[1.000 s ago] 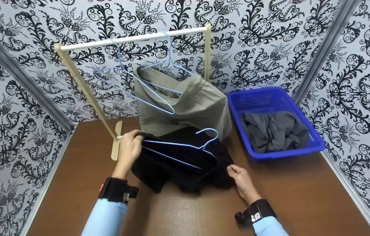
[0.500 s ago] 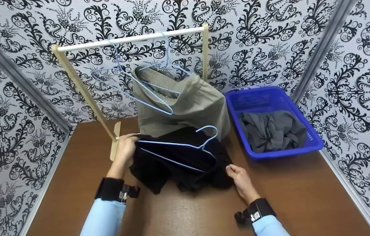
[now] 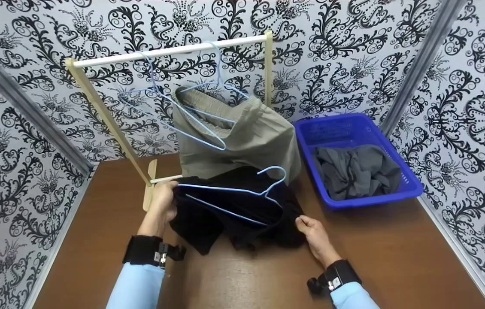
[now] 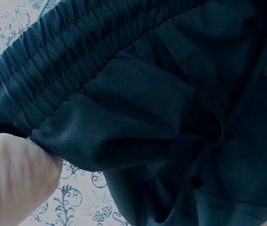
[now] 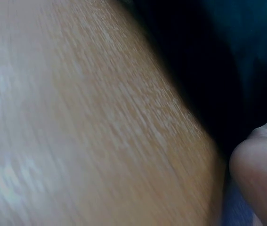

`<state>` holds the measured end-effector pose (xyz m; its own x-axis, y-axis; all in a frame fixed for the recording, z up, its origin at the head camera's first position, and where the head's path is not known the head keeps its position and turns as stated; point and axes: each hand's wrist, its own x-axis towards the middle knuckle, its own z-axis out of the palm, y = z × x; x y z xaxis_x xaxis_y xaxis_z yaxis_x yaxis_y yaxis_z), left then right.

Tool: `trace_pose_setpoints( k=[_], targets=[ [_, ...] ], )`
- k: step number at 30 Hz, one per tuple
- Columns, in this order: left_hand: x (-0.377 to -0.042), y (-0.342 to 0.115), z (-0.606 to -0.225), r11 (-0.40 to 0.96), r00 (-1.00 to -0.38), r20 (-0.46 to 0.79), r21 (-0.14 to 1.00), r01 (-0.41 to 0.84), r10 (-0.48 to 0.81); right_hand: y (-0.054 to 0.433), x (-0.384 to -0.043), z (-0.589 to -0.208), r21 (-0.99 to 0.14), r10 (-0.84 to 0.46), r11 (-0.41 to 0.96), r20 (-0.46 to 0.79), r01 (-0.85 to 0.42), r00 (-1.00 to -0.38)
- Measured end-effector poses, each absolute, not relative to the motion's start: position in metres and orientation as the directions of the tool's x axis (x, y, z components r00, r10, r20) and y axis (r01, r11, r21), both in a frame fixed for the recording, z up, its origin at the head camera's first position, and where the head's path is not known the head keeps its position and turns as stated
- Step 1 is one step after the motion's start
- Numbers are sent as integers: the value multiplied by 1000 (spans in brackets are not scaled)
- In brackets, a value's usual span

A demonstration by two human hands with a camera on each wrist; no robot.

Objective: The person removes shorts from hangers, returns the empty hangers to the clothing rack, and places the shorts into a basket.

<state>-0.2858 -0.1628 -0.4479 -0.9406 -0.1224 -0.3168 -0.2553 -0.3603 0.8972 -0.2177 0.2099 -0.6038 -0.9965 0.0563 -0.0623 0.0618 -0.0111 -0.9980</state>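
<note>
Black elastic-waist shorts [image 3: 238, 236] bunch up over the table in the head view. Inside their waist opening lies a light-blue wire hanger [image 3: 265, 193], its hook standing up above the cloth. My left hand [image 3: 162, 204] grips the waistband's left side, right where the hanger's left end disappears into the fabric. At the opposite side, my right hand [image 3: 316, 237] pinches the cloth between thumb and fingers. The left wrist view shows the gathered waistband [image 4: 76, 56] close up beside the hand. Dark cloth and part of the hand [image 5: 260, 165] fill the right wrist view's right side.
Behind stands a rack with a white rail [image 3: 174, 51] and wooden posts. From it hang a bare blue hanger [image 3: 195, 136] and beige elastic-waist shorts [image 3: 264, 137] on another hanger. A blue basket [image 3: 332, 201] at the right holds a grey garment [image 3: 356, 171]. Patterned walls enclose the table.
My left hand has shifted slightly left and down with the waistband, uncovering part of the rack's lower bar. My right hand keeps its hold almost unmoved.
</note>
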Motion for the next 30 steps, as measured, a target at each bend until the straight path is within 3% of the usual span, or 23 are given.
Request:
trace_pose_setpoints(
  k=[6,12,22,30],
  targets=[
    [-286,-158,-457,-450,-938,-338,851,-270,-76,209,-216,-604,-997,77,-34,-67,64,-995],
    [-286,-152,-464,-447,-942,-322,859,-249,-93,207,-214,-604,-997,79,-35,-74,72,-994],
    [-286,-152,-467,-342,-944,-328,891,-297,-36,212,-216,-603,-997,81,-63,-58,53,-995],
    [-281,-152,-474,-193,-965,-257,951,-242,-52,210,-215,-601,-994,60,-108,-36,29,-998]
  ],
)
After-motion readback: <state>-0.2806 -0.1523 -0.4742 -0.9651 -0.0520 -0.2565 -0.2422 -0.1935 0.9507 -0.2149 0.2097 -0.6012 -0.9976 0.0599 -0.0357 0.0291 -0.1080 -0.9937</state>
